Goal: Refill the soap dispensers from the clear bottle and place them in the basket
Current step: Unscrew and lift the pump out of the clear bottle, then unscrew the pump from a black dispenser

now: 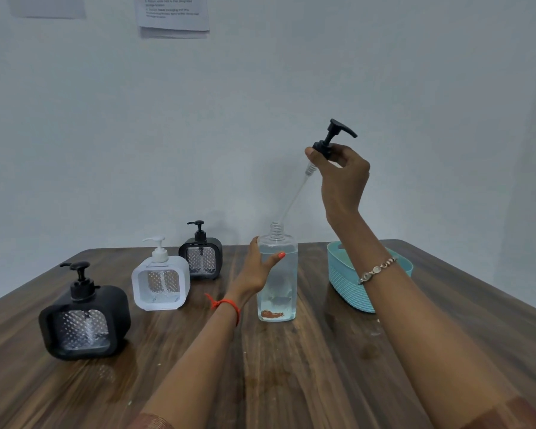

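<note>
Three soap dispensers stand left of centre: a near black dispenser (84, 317), a white dispenser (160, 281) and a far black dispenser (200, 253). The clear bottle (277, 283), mostly full, stands mid-table, left hand (257, 267) clasped around it; right hand (341, 178) pinches the black pump (331, 140) above its open neck. The teal basket (347, 286) sits right, near the table (291, 382) edge

Head camera looks forward and down, close over table (291, 382).
</note>
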Available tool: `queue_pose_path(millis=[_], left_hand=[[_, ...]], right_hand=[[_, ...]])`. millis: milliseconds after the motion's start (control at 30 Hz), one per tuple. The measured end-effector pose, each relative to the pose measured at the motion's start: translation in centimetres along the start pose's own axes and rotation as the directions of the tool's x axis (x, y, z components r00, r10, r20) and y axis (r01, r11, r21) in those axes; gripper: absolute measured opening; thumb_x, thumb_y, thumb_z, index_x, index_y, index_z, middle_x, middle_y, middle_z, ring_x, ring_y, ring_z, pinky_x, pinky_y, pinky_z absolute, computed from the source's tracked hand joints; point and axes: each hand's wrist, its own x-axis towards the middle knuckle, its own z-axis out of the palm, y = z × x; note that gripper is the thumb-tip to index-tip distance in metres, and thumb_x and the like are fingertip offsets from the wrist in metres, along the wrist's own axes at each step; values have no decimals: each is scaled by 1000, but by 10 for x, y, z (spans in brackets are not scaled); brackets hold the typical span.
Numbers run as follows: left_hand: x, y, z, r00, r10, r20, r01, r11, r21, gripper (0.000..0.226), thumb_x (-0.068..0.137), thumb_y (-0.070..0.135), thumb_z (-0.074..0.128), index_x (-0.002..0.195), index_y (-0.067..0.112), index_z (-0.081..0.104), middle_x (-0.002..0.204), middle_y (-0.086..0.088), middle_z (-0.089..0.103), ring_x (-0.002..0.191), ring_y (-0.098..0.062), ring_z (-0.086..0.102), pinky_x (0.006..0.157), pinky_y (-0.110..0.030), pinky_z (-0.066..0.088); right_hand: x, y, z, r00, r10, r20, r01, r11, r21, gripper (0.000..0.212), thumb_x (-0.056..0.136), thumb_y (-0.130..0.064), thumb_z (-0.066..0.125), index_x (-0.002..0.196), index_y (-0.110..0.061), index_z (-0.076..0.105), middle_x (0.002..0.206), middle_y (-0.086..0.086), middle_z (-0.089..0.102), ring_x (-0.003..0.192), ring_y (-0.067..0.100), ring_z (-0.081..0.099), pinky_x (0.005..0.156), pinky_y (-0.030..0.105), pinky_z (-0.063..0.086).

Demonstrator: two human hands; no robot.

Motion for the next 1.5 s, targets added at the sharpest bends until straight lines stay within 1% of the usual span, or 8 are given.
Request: queue_pose_path(millis=[367,500,633,800,1000,1233,1367,1500], left_hand=[[-5,3,-2,999,-24,36,24,1000,-19,55,92,26,56,139,14,30,137,-1,45,124,-16,46,100,-28,40],[-13,1,-8,990,-94,103,97,995,-24,39,92,17,56,127,17,40,130,-4,52,118,-18,52,82,-16,48],[-25,-18,-24,981,-193,2,190,971,144,84,88,30,61,148,3,10,152,-11,27,140,-23,28,109,-31,29],[-37,-30,-35,978,-202,-46,207,955,214,79,86,26,65,146,2,21,148,-16,35,134,-24,38,105,-30,33],[-52,-39,-38,979,-197,-52,204,944,259,64,84,20,67,138,0,38,129,-14,55,105,-14,53,86,-20,38],[-65,-44,-47,982,-180,-64,191,938,289,54,82,21,70,127,-2,53,116,-16,63,106,-21,60,93,-29,47],[-74,-40,-63,986,-147,-76,163,944,287,52,84,25,68,126,1,54,115,-10,63,102,-15,58,88,-26,47],[-83,-29,-92,983,-105,-149,139,961,237,41,84,22,68,119,3,59,107,-10,65,94,-17,61,78,-23,48]], right_hand=[[11,-22,-35,998,-70,3,69,986,150,15,73,-16,76,85,-19,67,84,-4,71,79,8,65,73,26,48],[-19,6,-71,992,-99,77,93,992,80,38,76,-11,74,111,-4,61,103,3,70,99,11,64,77,29,52],[-63,61,-112,944,-121,307,193,957,-216,33,73,-3,74,101,-15,62,107,-7,68,96,9,64,79,22,52],[-95,122,-146,736,83,672,398,750,-529,55,73,11,65,117,-22,60,106,2,67,93,18,64,83,32,55],[-113,147,-161,370,244,896,718,538,-443,68,70,8,61,130,-22,52,124,0,59,110,14,59,92,21,47],[-109,130,-159,331,372,867,692,529,-491,76,73,15,44,138,-23,41,147,-4,38,134,9,36,110,21,29],[-103,114,-144,418,334,845,718,449,-532,48,88,-1,49,132,-21,46,133,-1,51,122,16,48,97,27,42],[-110,82,-97,450,193,872,746,456,-486,46,76,8,55,116,-15,60,114,3,62,106,22,56,82,33,46]])
